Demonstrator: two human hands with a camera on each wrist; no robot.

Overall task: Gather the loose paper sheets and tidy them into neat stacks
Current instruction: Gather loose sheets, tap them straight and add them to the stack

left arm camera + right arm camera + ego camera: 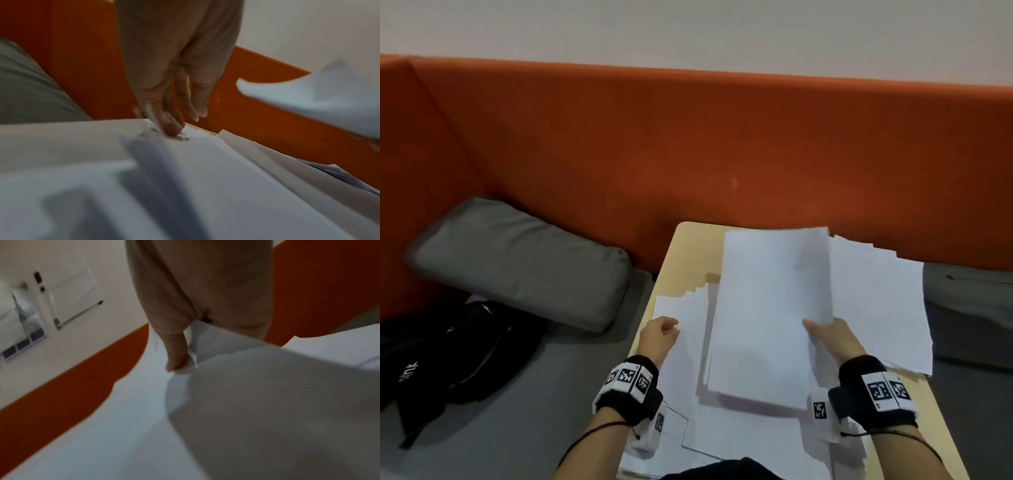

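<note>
My right hand [832,339] pinching lifted sheet [774,308] at its near right edge, thumb [176,353] on top, fingers under; sheet hanging curved above table [688,246]. My left hand [659,334] resting on left pile [681,359], fingers [172,128] bent, tips pressing top page, gripping nothing. Right pile [876,301] lying fanned and uneven beside lifted sheet. More loose sheets [739,442] lying spread at near edge. Grey cushion [517,260] and black bag [448,356] sitting on bench to left.

Both wrists: black straps [631,390] w/ white b&w square-code tags [886,390], thin dark cords along bare forearms
</note>
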